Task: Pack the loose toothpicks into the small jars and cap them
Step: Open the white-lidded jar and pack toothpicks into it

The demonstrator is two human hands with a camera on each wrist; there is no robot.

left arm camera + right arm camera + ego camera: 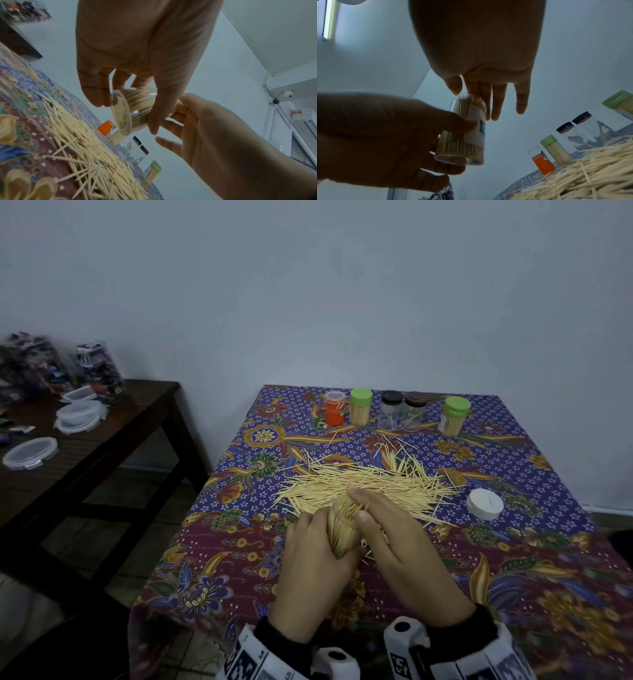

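Left hand (313, 570): curled around a clear plastic jar packed with toothpicks (342, 529), held tilted above the counter (219, 542).
Right hand (400, 546): fingers straight, resting against the jar's open mouth; nothing gripped.
Loose toothpicks (370, 484): heaped on the patterned cloth just beyond the hands.
White round cap (484, 503): lying right of the heap.
Far edge: an orange jar (334, 408), two green-capped jars (360, 406) and two dark-capped jars (392, 409) are lined up.

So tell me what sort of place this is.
Probably a room in a home, used as a makeshift work spot: a table under a batik-style floral cloth, a dark wooden side table holding plastic food containers, and plain painted walls.
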